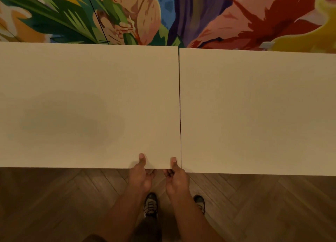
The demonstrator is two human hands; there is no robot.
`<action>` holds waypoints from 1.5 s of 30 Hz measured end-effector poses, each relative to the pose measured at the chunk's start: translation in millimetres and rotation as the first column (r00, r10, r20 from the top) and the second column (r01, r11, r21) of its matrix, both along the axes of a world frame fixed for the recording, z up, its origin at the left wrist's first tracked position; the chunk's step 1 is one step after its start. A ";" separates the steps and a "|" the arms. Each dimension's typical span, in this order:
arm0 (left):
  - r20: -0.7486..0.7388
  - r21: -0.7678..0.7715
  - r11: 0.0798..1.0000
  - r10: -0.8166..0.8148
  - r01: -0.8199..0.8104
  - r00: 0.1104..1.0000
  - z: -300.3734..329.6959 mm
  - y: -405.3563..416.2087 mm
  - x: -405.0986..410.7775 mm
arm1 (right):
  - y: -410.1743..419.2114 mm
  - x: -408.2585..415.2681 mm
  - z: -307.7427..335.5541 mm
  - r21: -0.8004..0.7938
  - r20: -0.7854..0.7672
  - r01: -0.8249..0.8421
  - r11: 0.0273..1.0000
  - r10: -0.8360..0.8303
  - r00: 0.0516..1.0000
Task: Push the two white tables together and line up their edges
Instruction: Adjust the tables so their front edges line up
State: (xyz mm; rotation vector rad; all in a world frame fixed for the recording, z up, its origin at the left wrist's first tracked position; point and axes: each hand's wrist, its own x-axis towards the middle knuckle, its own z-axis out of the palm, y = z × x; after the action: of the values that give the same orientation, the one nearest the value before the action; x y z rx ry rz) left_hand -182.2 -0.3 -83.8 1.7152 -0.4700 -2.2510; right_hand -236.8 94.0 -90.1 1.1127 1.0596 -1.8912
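Observation:
Two white tables stand side by side with a thin dark seam between them. The left table (pixel 87 103) reaches a little nearer to me and a little farther at the back than the right table (pixel 254 111), so the edges are slightly offset. My left hand (pixel 141 174) grips the left table's near edge, thumb on top and fingers underneath. My right hand (pixel 175 178) grips the same edge right beside the seam, at the left table's near right corner.
A wall with a colourful painted mural (pixel 163 14) runs close behind both tables. Dark herringbone wood floor (pixel 54 196) lies on my side, where my shoes (pixel 151 203) stand just below the hands.

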 end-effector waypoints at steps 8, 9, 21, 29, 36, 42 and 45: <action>0.015 0.015 0.999 -0.029 0.029 0.999 -6.0 3.5 14.5 | 8.9 6.2 -2.9 0.004 -0.018 -0.015 1.000 0.015 1.000; 0.016 0.015 0.999 -0.028 0.028 0.999 -6.1 3.7 14.0 | 9.1 5.9 -2.4 0.005 -0.020 -0.010 1.000 0.010 1.000; 0.050 -0.008 0.999 -0.046 0.047 0.998 -8.8 0.7 7.5 | 5.0 3.3 -1.6 0.015 -0.036 0.015 1.000 -0.014 0.999; 0.026 -0.011 0.999 -0.042 0.042 0.999 -8.0 2.4 11.4 | 7.8 5.0 -1.5 0.013 -0.044 -0.001 1.000 0.002 0.999; 0.012 0.004 0.999 -0.044 0.044 0.999 -9.8 2.5 13.5 | 8.6 3.6 -1.8 0.014 -0.040 -0.028 1.000 0.028 0.999; -0.039 -0.013 1.000 -0.007 0.007 0.999 -11.3 9.0 16.6 | 19.1 1.3 3.8 -0.033 -0.014 -0.063 0.997 0.062 0.998; -0.098 0.003 0.999 0.034 -0.034 0.995 -12.0 14.2 16.9 | 31.9 -9.5 5.3 -0.059 -0.041 -0.027 0.998 0.025 0.999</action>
State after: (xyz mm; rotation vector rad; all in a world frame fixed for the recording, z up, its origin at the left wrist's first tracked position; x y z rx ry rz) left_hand -165.3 13.9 -95.8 1.5928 -0.4141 -2.2988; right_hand -246.3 125.9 -84.8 1.0261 1.0283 -1.9193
